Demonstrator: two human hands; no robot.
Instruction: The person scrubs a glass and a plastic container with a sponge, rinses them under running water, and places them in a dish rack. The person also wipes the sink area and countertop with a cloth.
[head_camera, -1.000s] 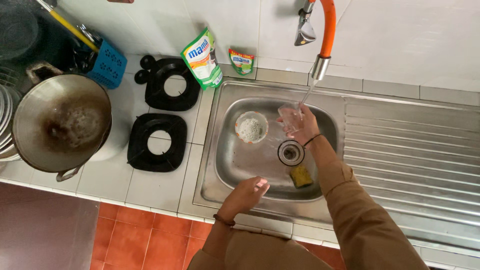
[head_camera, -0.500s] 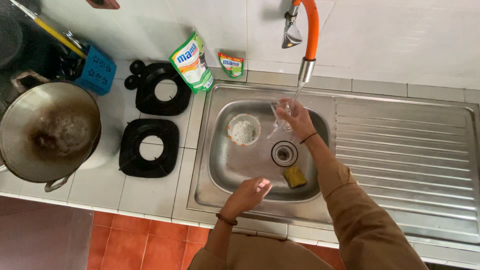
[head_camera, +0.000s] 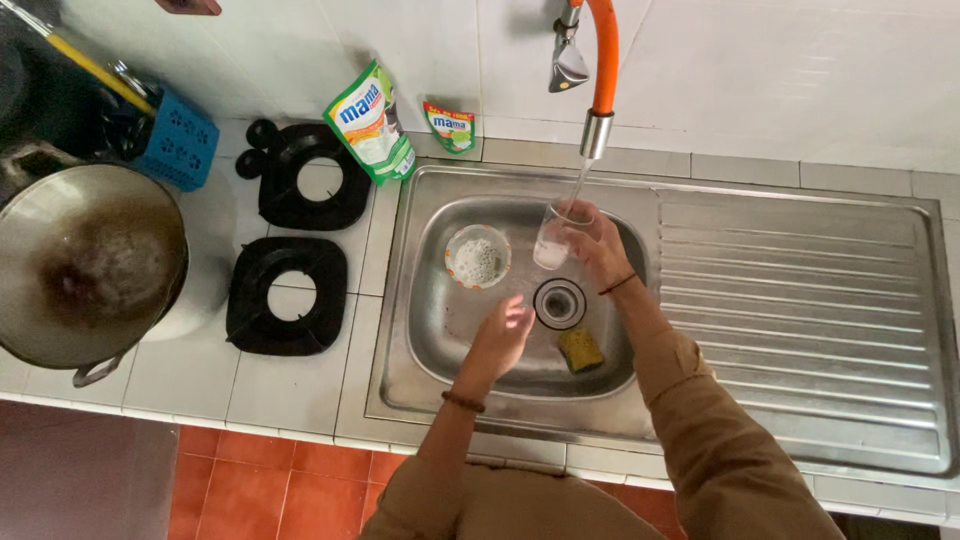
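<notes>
My right hand (head_camera: 598, 245) grips a clear drinking glass (head_camera: 556, 238), tilted under a thin stream of water from the orange tap (head_camera: 598, 95). The glass sits over the steel sink basin (head_camera: 440, 310), just above the round drain (head_camera: 559, 302). My left hand (head_camera: 503, 335) hovers inside the basin with fingers loosely spread, holding nothing, left of the drain. A small white bowl (head_camera: 477, 257) with soapy foam rests on the basin floor beside it. A yellow-green sponge (head_camera: 581, 350) lies near the drain, under my right forearm.
A ribbed steel drainboard (head_camera: 810, 300) extends right of the basin. Two black burner grates (head_camera: 286, 295) lie on the tiled counter, with a large wok (head_camera: 85, 265) at far left. Two green soap pouches (head_camera: 372, 122) lean against the wall. A blue utensil basket (head_camera: 178, 140) stands behind.
My left hand has moved from the sink's front rim up into the basin toward the drain. My right hand keeps the glass under the running water.
</notes>
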